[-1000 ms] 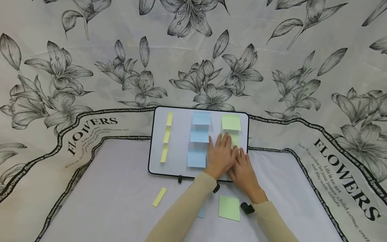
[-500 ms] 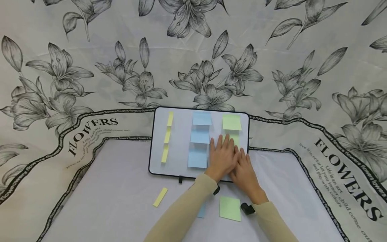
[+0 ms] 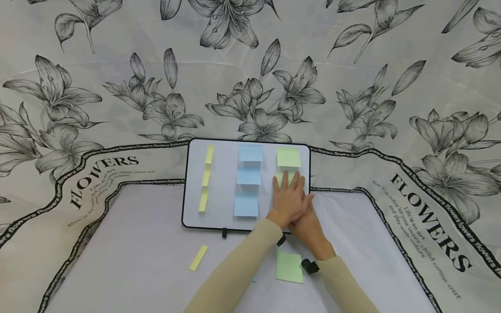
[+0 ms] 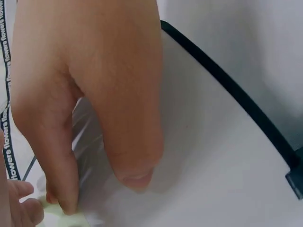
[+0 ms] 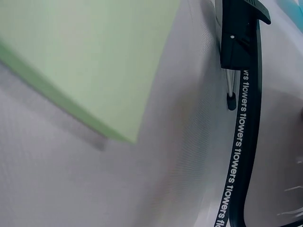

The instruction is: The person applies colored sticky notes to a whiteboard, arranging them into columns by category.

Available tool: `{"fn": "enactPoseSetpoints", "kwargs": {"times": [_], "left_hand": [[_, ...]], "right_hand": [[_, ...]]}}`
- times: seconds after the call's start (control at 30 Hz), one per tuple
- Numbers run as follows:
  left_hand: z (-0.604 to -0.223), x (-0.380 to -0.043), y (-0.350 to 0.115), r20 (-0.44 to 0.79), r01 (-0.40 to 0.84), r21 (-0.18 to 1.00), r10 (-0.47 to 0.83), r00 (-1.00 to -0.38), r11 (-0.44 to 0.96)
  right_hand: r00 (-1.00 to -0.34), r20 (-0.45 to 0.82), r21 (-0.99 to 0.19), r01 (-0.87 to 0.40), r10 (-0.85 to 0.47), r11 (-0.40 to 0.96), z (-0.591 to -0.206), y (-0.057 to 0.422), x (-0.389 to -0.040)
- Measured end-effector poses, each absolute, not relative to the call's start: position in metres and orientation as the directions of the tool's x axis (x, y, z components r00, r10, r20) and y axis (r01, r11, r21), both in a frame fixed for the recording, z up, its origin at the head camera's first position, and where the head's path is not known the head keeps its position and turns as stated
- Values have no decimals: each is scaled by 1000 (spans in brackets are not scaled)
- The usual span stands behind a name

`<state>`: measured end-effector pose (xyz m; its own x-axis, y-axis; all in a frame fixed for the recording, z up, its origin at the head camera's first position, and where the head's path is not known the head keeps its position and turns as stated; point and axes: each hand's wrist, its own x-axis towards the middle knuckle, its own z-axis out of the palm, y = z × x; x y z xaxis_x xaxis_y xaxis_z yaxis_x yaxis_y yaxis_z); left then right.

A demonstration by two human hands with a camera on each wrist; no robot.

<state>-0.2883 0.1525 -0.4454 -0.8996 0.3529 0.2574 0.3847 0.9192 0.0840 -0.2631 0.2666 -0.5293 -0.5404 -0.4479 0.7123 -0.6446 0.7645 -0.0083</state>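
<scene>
My left hand (image 3: 288, 200) lies over the right side of the white board (image 3: 223, 182), its straight fingers pressing on a pale green sticky note (image 3: 279, 176). Beneath it and to the right is my right hand (image 3: 311, 230), with its fingers covered by the left hand in the head view. Above the fingers, another green sticky note (image 3: 288, 157) is stuck on with its lower edge lifting. In the left wrist view, a thumb (image 4: 132, 151) and fingers reach down over the board, with a green note (image 4: 71, 220) at the fingertips. The right wrist view shows no clear part of a hand.
Three blue sticky notes (image 3: 245, 205) and three narrow yellow ones (image 3: 202, 199) form columns on the board. On the table are a green sticky-note pad (image 3: 288, 267), a yellow strip pad (image 3: 198, 258) and a blue sliver (image 3: 255, 279) beside the sleeve. A black leg (image 3: 224, 234) juts from the board's edge.
The head view has swung slightly right. My left hand has shifted right across the board, over the green note, and now covers the right hand's fingers, which showed before.
</scene>
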Motion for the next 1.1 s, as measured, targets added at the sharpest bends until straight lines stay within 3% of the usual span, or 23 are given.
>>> {"fn": "enactPoseSetpoints", "kwargs": {"times": [0.13, 0.4, 0.57, 0.8, 1.0, 1.1], "left_hand": [[-447, -288, 146, 250, 423, 105, 388, -887, 900], [-458, -266, 118, 288, 580, 181, 521, -803, 794], [-460, -250, 98, 327, 655, 222, 578, -748, 722], [-465, -222, 62, 417, 707, 243, 587, -694, 664], [-481, -194, 32, 510, 746, 220, 578, -637, 628], [-486, -181, 20, 522, 743, 235, 564, -640, 626]], "right_hand": [[-598, 679, -52, -618, -426, 784, -527, 264, -257], [-610, 646, -28, -620, -459, 784, -520, 260, -243], [-687, 622, -167, -586, -376, 793, -519, 259, -222], [-672, 655, -199, -594, -345, 780, -518, 260, -188], [-709, 592, -249, -614, -384, 750, -517, 259, -160], [-730, 553, -262, -610, -402, 748, -518, 259, -147]]}}
